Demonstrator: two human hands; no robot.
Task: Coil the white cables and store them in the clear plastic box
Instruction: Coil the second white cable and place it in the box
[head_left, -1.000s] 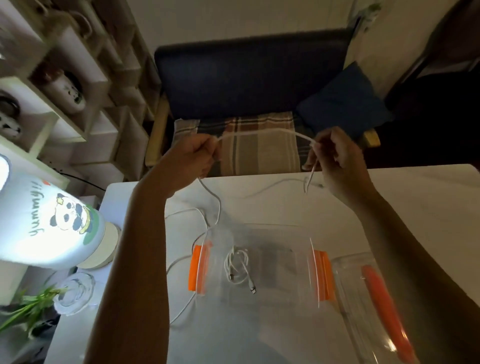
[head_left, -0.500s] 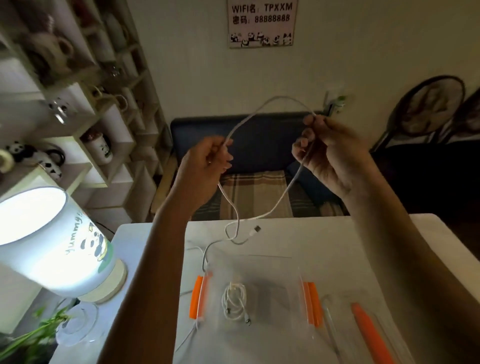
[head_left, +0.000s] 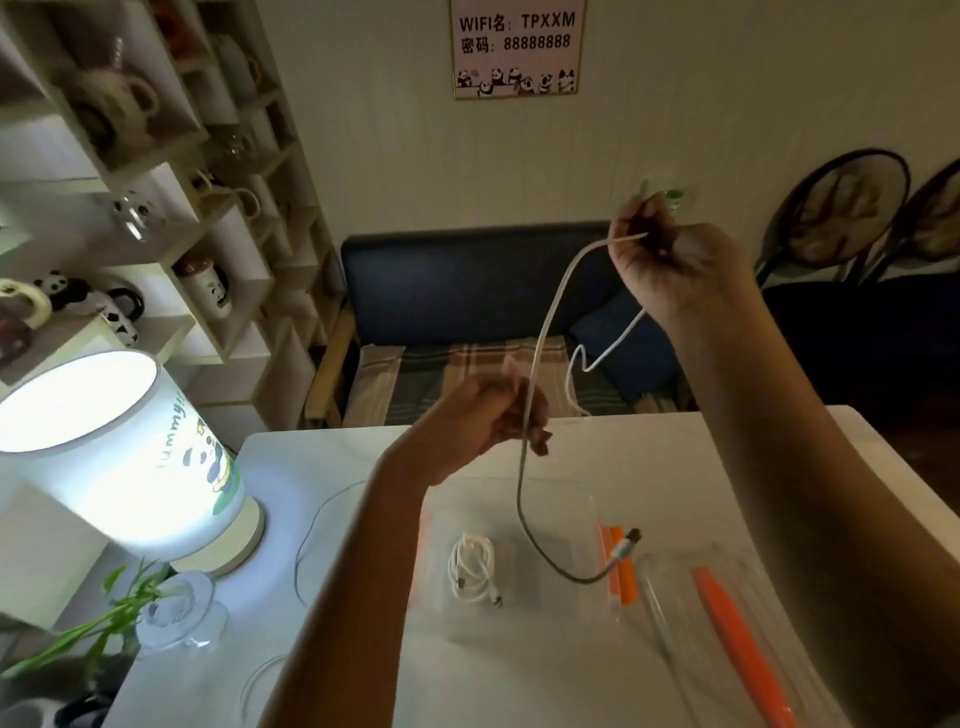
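Head view: both hands raised above white surface (head_left: 332, 457). Right hand (head_left: 670, 265) held high over far edge, fingers curled and gripping long white cable (head_left: 545, 338). Left hand (head_left: 493, 421) lower, near far edge of surface, fingers closed around same cable further along its length. Cable arcing from right hand down through left hand, then hanging over clear plastic box with orange side clips (head_left: 592, 597); free plug end (head_left: 626, 543) dangling just above box's right clip. Second stretch of cable dropping from right hand in a kinked loop behind far edge. Small coiled white cable (head_left: 470, 569) lying on box floor, left of centre. Clear lid with orange handle (head_left: 727, 623) resting on surface at box's right side. Lit cylindrical panda-print lamp (head_left: 104, 447) standing at left edge. Thin loose cable loops (head_left: 306, 530) lying on surface between lamp and box.
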